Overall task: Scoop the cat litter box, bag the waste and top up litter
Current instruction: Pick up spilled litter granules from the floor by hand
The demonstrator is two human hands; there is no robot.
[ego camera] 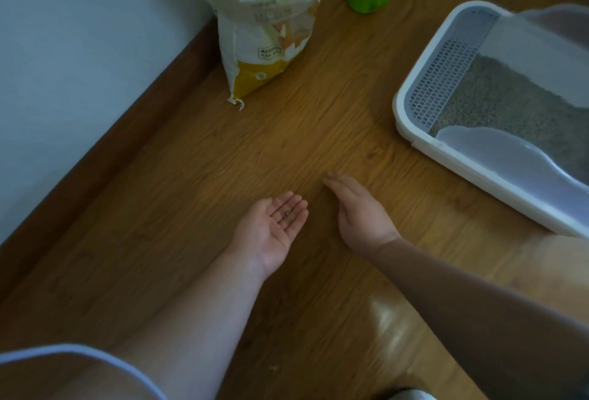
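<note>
Left hand [271, 227] open palm-up cradling a few litter grains [286, 215], right hand [357, 211] flat and empty against the wood floor [287, 145]; any tilt before the far-right litter box [404, 106] probably spills them.

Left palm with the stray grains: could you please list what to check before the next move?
1. Grains lie in the upturned left hand: ok.
2. Right hand open, fingers straight, edge down at the floor: ok.
3. Box open, litter showing inside: ok.
4. Bag upright, mouth open: ok.
5. No more grains left on the floor: cannot tell.
</note>
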